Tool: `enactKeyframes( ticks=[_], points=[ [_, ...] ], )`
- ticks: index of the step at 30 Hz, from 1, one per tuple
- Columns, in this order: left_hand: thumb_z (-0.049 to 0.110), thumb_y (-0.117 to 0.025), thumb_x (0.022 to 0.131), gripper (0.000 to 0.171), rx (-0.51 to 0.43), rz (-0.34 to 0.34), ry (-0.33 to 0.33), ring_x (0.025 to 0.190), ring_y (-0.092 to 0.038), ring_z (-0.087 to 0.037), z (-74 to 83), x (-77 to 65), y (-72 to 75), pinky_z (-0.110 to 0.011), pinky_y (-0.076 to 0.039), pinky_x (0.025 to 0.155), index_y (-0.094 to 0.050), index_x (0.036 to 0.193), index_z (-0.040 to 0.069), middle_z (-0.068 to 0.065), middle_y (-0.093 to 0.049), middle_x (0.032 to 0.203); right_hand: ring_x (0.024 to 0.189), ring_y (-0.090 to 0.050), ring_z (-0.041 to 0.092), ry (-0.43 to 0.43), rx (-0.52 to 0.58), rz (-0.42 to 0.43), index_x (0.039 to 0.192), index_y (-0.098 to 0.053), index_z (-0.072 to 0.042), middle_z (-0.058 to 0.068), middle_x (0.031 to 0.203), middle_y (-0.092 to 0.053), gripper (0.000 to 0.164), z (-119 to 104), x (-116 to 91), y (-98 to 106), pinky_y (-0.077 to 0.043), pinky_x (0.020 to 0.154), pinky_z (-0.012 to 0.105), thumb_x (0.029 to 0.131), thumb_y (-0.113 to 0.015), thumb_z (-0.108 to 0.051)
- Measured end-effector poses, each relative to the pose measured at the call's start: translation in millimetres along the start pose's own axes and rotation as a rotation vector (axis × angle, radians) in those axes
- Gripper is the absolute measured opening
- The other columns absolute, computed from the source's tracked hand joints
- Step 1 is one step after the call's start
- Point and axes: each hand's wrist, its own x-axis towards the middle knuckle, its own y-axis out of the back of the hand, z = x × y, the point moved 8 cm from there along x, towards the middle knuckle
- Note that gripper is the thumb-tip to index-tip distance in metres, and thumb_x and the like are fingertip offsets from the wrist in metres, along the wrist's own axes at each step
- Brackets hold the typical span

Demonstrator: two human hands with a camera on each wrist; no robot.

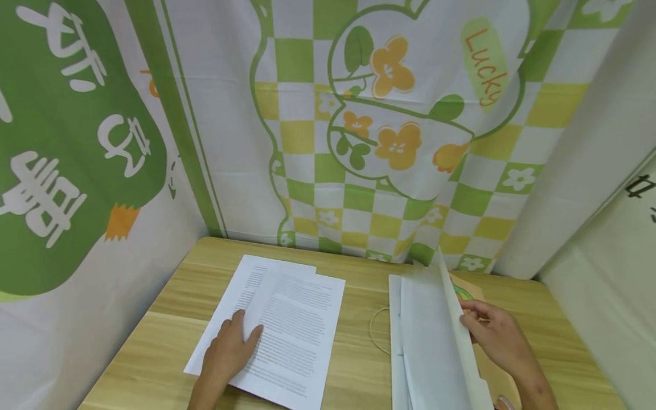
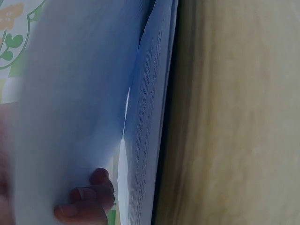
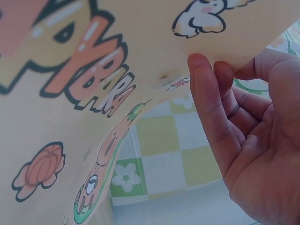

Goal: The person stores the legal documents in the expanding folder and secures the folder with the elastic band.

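Observation:
My left hand (image 1: 225, 348) lies over printed sheets of paper (image 1: 302, 319) on the left half of the table. Thumb and fingers pinch a lifted sheet, whose pale, blurred side fills much of the left wrist view, with fingertips (image 2: 98, 177) showing at its lower edge. To the right, a white folder (image 1: 427, 336) stands opened, translucent pages inside. My right hand (image 1: 499, 336) pinches the edge of its raised cover (image 3: 154, 61) between thumb and fingers. Outside, that cover is tan, with cartoon figures and large letters in the right wrist view.
Both lie on a light wood-grain table (image 1: 164, 347). A thin cord loop (image 1: 373, 330) sticks out from the folder's left side. Behind the table hangs a green and white checked curtain (image 1: 328, 171), and further cloth (image 1: 605, 267) hangs along both sides.

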Motion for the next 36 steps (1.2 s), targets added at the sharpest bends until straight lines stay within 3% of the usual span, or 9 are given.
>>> enactKeyframes(
  ticks=[3,6,9,11,13,17,22,31,36],
  points=[
    [0.023,-0.064,0.1,0.063,-0.041,-0.003,-0.003,0.103,-0.062,-0.053,-1.5,2.0,0.2,-0.062,-0.052,0.081,-0.042,0.145,-0.015,-0.036,-0.059,0.119,0.075,-0.068,0.015,-0.001,-0.007,0.0,0.135,-0.061,0.007,0.008,0.094,-0.063,0.041,0,0,1,-0.054,0.062,0.03,0.104,-0.058,-0.02],
    [0.017,-0.063,0.099,0.065,-0.109,-0.041,-0.012,0.125,-0.051,-0.057,-2.4,4.2,-2.6,-0.065,-0.044,0.1,-0.036,0.147,-0.018,-0.041,-0.05,0.136,0.074,-0.067,0.015,-0.008,-0.014,0.0,0.135,-0.061,0.006,0.007,0.094,-0.063,0.042,1,0,1,-0.051,0.059,0.03,0.104,-0.059,-0.021],
    [0.014,-0.064,0.098,0.065,-0.176,-0.071,-0.02,0.132,-0.044,-0.056,-3.9,6.1,-5.0,-0.064,-0.038,0.106,-0.037,0.147,-0.019,-0.042,-0.045,0.142,0.073,-0.067,0.015,-0.01,-0.016,0.002,0.135,-0.062,0.006,0.007,0.093,-0.063,0.041,1,0,1,-0.05,0.059,0.03,0.103,-0.059,-0.02],
    [0.013,-0.066,0.097,0.061,-0.206,-0.077,-0.017,0.123,-0.056,-0.053,-6.5,7.1,-5.5,-0.061,-0.045,0.101,-0.043,0.144,-0.018,-0.039,-0.056,0.131,0.074,-0.068,0.015,-0.009,-0.014,0.001,0.135,-0.062,0.006,0.007,0.093,-0.064,0.041,1,0,1,-0.051,0.059,0.03,0.103,-0.058,-0.02],
    [0.011,-0.068,0.095,0.055,-0.242,-0.085,-0.008,0.103,-0.066,-0.043,-9.6,8.0,-6.3,-0.054,-0.054,0.088,-0.05,0.139,-0.016,-0.029,-0.066,0.112,0.074,-0.068,0.015,-0.009,-0.012,0.001,0.135,-0.062,0.006,0.007,0.093,-0.064,0.041,0,0,1,-0.052,0.06,0.03,0.103,-0.058,-0.019],
    [0.007,-0.069,0.093,0.043,-0.371,-0.125,0.028,0.078,-0.057,-0.024,-13.7,6.1,-9.1,-0.039,-0.049,0.066,-0.058,0.13,-0.011,-0.01,-0.06,0.09,0.075,-0.068,0.015,-0.015,-0.015,-0.002,0.136,-0.062,0.005,0.007,0.094,-0.065,0.041,0,0,1,-0.052,0.061,0.03,0.103,-0.058,-0.02],
    [0.001,-0.061,0.096,0.041,-0.556,-0.209,0.054,0.076,-0.064,-0.025,-14.0,2.7,-15.9,-0.039,-0.054,0.062,-0.052,0.135,-0.009,-0.013,-0.065,0.094,0.074,-0.068,0.016,-0.012,-0.023,-0.004,0.136,-0.061,0.005,0.007,0.094,-0.065,0.041,0,0,1,-0.051,0.059,0.03,0.103,-0.058,-0.02],
    [0.0,-0.051,0.101,0.048,-0.851,-0.423,-0.05,0.085,-0.071,-0.033,-8.4,-0.8,-25.7,-0.038,-0.059,0.067,-0.035,0.144,-0.014,-0.017,-0.07,0.102,0.07,-0.067,0.015,0.021,-0.019,0.011,0.134,-0.062,0.007,0.006,0.09,-0.064,0.04,-2,0,0,-0.05,0.057,0.03,0.103,-0.058,-0.018],
    [-0.001,-0.05,0.101,0.049,-0.904,-0.446,-0.058,0.086,-0.071,-0.032,-6.9,-2.2,-31.5,-0.037,-0.059,0.067,-0.033,0.146,-0.013,-0.016,-0.07,0.103,0.072,-0.068,0.016,0.014,-0.005,-0.002,0.135,-0.061,0.008,0.007,0.09,-0.064,0.041,-1,1,-1,-0.051,0.059,0.03,0.104,-0.058,-0.018]
  ],
)
